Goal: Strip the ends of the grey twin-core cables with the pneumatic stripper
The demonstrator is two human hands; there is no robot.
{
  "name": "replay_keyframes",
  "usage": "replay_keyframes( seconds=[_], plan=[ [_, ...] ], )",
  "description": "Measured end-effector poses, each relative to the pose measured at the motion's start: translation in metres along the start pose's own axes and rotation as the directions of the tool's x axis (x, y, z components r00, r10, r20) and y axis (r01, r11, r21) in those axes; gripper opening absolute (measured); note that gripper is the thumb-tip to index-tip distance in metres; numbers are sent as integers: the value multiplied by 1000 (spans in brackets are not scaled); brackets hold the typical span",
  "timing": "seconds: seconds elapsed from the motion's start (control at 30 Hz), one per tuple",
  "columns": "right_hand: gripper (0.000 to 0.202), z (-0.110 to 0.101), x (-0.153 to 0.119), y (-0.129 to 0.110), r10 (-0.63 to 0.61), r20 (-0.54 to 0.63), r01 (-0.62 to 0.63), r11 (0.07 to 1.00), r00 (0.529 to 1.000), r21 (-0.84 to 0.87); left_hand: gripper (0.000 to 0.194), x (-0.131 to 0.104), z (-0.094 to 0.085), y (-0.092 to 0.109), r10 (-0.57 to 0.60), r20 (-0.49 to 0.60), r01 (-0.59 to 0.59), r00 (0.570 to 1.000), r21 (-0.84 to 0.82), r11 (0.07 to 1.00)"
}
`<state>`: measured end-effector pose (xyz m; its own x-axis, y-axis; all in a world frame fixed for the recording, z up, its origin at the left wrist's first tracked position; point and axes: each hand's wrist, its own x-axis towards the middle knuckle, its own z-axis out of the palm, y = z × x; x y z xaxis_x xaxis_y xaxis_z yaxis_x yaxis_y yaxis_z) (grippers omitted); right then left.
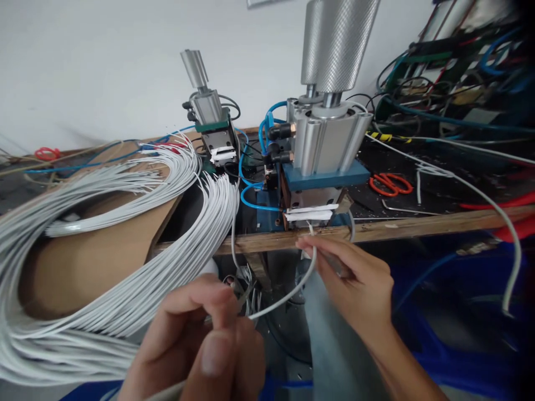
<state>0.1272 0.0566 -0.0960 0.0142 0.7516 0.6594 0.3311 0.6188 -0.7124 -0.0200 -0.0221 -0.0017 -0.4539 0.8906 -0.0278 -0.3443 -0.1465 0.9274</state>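
A person's two bare hands work at a silver press (326, 139) with a knurled cylinder on top, which stands at the front of a bench. Just below the press's front, the right hand (349, 275) pinches a white cable (300, 285) near its end, the tip close to two white strips (311, 214) on the press; whether they touch is unclear. The cable sags leftward into the left hand (209, 340), below and left of the press, whose curled fingers grip it. Left of the press, a large bundle of white cables (167, 278) loops across cardboard (83, 262). A smaller press (208, 108) stands behind and to the left; blue tubing (267, 209) bends beside the press's left side. Red-orange handles (390, 184) lie to its right, near a loose white cable (489, 203).
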Motion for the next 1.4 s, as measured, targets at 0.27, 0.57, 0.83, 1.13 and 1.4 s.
replay_keyframes(
  seconds=[0.27, 0.57, 0.83, 1.13, 1.4],
  plan=[
    [34, 9, 18, 3, 20, 58, -18, 1000, 998, -18, 24, 8, -8, 2, 27, 223, -51, 974, 102, 993],
    [25, 11, 14, -1, 45, -80, -49, 998, 996, -39, 34, -3, 1, -1, -7, 171, -1, 985, 49, 999],
    [21, 12, 18, -2, 60, -16, -61, 997, 998, -44, 26, -7, 7, 3, -39, 120, 32, 992, 56, 998],
    [23, 19, 10, 0, 105, -175, -109, 994, 979, -12, 35, -9, 5, 5, -76, 157, 67, 985, 58, 996],
    [20, 15, 18, -1, 78, -66, -81, 996, 995, -46, 41, -7, 3, 3, -65, 164, 53, 984, 81, 995]
  ],
)
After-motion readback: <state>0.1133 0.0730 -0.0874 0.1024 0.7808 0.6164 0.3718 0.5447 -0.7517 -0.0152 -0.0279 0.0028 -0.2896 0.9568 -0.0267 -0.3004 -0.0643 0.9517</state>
